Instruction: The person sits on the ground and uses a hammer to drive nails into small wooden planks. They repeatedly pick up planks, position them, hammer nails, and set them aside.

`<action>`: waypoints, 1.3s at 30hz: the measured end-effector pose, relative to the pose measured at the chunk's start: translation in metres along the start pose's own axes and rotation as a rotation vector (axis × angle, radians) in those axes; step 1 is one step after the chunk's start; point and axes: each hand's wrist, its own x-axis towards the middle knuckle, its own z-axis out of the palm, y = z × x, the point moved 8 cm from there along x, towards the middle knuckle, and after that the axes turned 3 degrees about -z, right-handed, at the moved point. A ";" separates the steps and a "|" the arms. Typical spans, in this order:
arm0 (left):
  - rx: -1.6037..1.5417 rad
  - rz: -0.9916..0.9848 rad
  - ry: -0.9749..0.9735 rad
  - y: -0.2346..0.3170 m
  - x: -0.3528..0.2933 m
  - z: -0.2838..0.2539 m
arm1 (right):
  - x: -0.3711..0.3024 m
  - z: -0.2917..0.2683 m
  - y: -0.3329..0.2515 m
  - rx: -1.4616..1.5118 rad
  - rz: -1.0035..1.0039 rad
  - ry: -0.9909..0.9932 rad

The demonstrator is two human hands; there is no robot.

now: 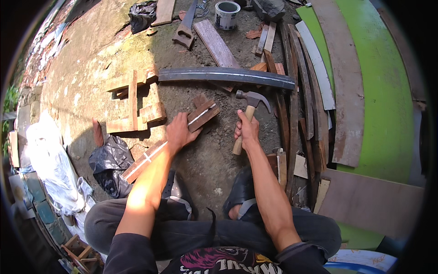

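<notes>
My right hand (247,130) is wrapped round the wooden handle of a claw hammer (253,101), its metal head pointing away from me. With my left hand (181,131) I grip a brown wooden strip (203,115) that slants from lower left to upper right, a white line running along it. My wrist and forearm cover part of the strip. A short wood piece (199,99) lies against its far end; whether the two are joined I cannot tell. Left of that hand sits a frame of nailed wood blocks (132,100).
Beyond my hands lies a long dark bar (223,75). Farther off are a handsaw (184,35), a plank (216,43) and a paint can (226,16). Long boards (340,82) and a green sheet (388,91) fill the right. A black plastic bag (111,160) rests at left.
</notes>
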 end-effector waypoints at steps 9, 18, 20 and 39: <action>-0.004 -0.028 0.001 -0.007 0.002 0.006 | -0.003 0.015 0.024 -0.104 0.162 -0.014; 0.012 -0.040 -0.006 -0.008 0.005 0.006 | 0.022 -0.008 -0.011 0.196 0.070 0.179; 0.026 -0.043 0.004 -0.009 0.007 0.005 | 0.023 -0.005 0.005 0.176 0.056 0.195; 0.019 -0.039 0.034 -0.017 0.005 -0.004 | 0.005 0.031 0.014 -0.223 0.202 -0.112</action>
